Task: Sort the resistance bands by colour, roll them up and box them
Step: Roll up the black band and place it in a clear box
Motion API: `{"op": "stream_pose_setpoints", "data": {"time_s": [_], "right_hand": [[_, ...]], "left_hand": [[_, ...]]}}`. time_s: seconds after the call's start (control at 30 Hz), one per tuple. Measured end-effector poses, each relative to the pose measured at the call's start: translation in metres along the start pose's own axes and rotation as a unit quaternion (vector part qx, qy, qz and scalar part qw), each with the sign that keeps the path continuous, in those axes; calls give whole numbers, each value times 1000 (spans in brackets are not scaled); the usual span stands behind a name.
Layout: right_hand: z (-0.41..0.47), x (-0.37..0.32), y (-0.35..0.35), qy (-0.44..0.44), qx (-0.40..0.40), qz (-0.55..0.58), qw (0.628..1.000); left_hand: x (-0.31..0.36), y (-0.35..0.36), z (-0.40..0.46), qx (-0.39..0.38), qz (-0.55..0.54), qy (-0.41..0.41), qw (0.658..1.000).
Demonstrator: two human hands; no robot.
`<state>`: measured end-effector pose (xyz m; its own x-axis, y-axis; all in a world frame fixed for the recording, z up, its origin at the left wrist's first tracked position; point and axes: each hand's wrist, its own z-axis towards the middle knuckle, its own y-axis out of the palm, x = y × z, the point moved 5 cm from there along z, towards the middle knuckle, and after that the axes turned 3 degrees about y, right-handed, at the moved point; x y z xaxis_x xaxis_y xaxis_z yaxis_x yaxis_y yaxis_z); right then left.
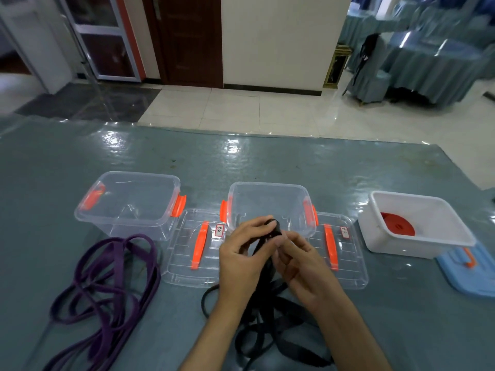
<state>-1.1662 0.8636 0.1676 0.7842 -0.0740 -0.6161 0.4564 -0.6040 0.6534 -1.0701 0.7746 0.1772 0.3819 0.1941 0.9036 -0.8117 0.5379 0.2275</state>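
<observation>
Both hands, left [242, 253] and right [302, 263], pinch small black band [273, 227] roll above worktop's [267, 162] near edge. Risk: loose tail tangled below snags, roll springs open. Purple bands [107, 285] unrolled near left.

Both forearms reaching in from the lower edge, bare, converging toward the middle of the view. Left hand [242, 259] raised, back toward the camera, fingers curling inward and gripping the rolled end of the black resistance band [274, 228]. Right hand [302, 266] sitting just beside it, touching, thumb and fingertips pinching the same band just below the roll. Both wrists bending slightly inward.
</observation>
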Motion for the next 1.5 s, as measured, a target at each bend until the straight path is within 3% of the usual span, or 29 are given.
{"op": "stream_pose_setpoints", "data": {"time_s": [0.27, 0.43, 0.5, 0.63, 0.77, 0.9, 0.97, 1.1, 1.33, 1.5], "right_hand": [[-19, -7, -7, -46, -2, -31, 998], [-36, -24, -6, -171, 13, -237, 956], [-42, -32, -7, -229, 6, -243, 943], [-56, -41, 1, -294, -48, -300, 906], [-58, -49, 0, -321, -36, -345, 881], [-60, -50, 4, -317, -51, -374, 870], [-61, -50, 7, -327, -56, -389, 859], [-60, -55, 8, -299, -60, -352, 885], [-61, -74, 5, -302, -49, -330, 893], [-60, -75, 11, -322, -43, -295, 898]], "left_hand": [[15, 12, -12, -61, 62, 1, 996], [30, 17, -31, -47, 124, 44, 990], [33, 17, -35, -44, 125, 52, 990], [38, 19, -37, -44, 108, 33, 993], [40, 22, -45, -37, 95, 20, 995], [40, 17, -52, 14, 10, -43, 999], [43, 13, -50, 49, -5, -36, 998], [42, 13, -44, 57, -2, -15, 998], [40, 22, -27, -30, -51, -32, 998], [49, 24, -14, -79, -5, -16, 997]]}}
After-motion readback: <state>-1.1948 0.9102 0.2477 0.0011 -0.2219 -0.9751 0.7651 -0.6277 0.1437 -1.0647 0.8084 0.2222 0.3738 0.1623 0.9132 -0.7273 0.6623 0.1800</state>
